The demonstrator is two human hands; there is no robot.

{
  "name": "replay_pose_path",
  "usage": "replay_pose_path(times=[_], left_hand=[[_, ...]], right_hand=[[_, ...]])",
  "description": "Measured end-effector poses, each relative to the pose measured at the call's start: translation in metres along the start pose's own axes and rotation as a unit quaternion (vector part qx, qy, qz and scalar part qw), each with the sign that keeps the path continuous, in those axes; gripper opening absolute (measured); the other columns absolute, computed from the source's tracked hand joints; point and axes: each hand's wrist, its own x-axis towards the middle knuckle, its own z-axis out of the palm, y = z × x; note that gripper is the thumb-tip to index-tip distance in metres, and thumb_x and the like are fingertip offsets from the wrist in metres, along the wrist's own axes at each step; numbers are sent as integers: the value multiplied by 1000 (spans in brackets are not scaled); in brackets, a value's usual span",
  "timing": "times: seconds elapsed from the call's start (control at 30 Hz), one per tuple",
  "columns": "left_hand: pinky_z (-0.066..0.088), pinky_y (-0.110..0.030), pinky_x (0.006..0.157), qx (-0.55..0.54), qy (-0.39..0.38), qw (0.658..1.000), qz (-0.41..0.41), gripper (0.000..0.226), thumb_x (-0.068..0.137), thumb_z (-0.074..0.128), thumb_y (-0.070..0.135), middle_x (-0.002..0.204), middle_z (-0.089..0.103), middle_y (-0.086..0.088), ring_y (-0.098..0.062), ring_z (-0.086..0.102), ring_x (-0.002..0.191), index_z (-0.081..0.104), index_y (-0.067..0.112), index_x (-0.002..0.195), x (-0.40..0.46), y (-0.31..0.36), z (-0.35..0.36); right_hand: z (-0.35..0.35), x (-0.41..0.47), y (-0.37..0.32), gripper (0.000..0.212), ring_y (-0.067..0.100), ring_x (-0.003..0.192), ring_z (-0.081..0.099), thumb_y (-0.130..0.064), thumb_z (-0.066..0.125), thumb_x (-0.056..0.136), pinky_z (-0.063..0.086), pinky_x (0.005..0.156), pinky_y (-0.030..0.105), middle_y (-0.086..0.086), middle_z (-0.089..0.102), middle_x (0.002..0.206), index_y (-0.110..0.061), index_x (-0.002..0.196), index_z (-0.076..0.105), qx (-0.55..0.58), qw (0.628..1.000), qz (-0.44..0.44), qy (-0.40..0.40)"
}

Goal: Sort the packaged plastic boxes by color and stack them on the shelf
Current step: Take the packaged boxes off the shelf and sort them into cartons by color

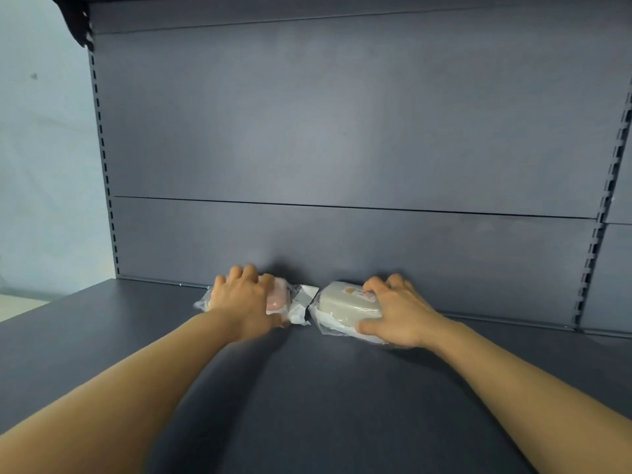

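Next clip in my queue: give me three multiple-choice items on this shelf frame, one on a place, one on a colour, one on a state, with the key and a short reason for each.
1. Where do the two wrapped boxes lie?
A. At the front edge of the shelf
B. At the back of the shelf, by the rear panel
C. On the floor

2. What colour is the box under the left hand?
A. Pink
B. Dark blue
C. Black

3. How do the two boxes stand to each other?
A. One stacked on the other
B. Side by side on the shelf
C. Both lifted in the air

Key: 1 B, both lie where the shelf meets the back panel. 2 A, the pink box shows beside the left hand; the right hand holds the off-white box. 3 B, they lie next to each other, neither on top.
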Motion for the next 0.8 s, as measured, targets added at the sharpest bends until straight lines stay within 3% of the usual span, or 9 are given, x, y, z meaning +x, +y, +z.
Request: replay_pose_path(times=[0.1,0.17,0.27,0.37,0.53,0.6,0.7,0.8], left_hand=[[37,-34,93,-36,15,999,36,64,76,55,66,120,44,0,-22,43,116,49,28,127,-7,1,-13],[37,-33,93,-103,1,994,39,61,71,60,68,120,46,2,-21,43,116,55,32,119,-8,-2,-20],[28,-38,104,-156,-58,986,31,95,41,45,81,138,38,5,-22,31,129,45,43,128,-11,-8,-19],[25,-41,112,-176,-112,978,20,106,43,38,84,147,36,8,-22,30,137,26,45,141,-10,-9,-6],[28,-45,111,-157,-147,976,26,83,74,53,70,141,38,1,-28,27,134,19,43,145,-19,-2,-14],[29,-45,110,-151,-162,974,39,87,69,49,74,138,42,7,-27,31,129,20,42,145,-28,-1,-21],[35,-47,105,-148,-144,978,25,104,45,35,88,134,49,7,-26,38,125,27,44,139,-46,-1,-25],[41,-48,101,-172,-99,980,3,99,46,41,88,130,50,7,-25,41,125,32,43,133,-73,3,-34]], right_hand=[[-19,-13,5,47,17,99,46,-36,65,72,41,75,29,-2,33,110,-34,110,37,26,998,32,-56],[-30,-21,9,44,11,92,46,-33,63,74,40,69,28,-2,34,112,-31,110,37,26,995,42,-87],[-31,-25,8,63,16,114,42,-46,66,75,42,91,34,-3,33,128,-29,127,34,27,995,35,-93],[-17,-27,6,89,22,135,27,-61,65,72,31,108,42,-3,25,143,-35,144,20,6,996,19,-86],[-9,-33,10,81,25,123,39,-66,62,73,36,100,40,2,41,130,-35,141,29,-22,999,-3,-31],[-6,-39,11,78,26,121,40,-67,59,75,35,100,40,3,42,129,-34,140,31,-26,999,-4,-20],[-8,-54,9,72,28,123,39,-66,56,78,33,100,39,4,42,131,-36,138,32,-29,999,-9,14],[-18,-80,2,67,27,125,37,-62,57,80,33,101,38,4,42,133,-36,138,34,-12,998,-22,62]])
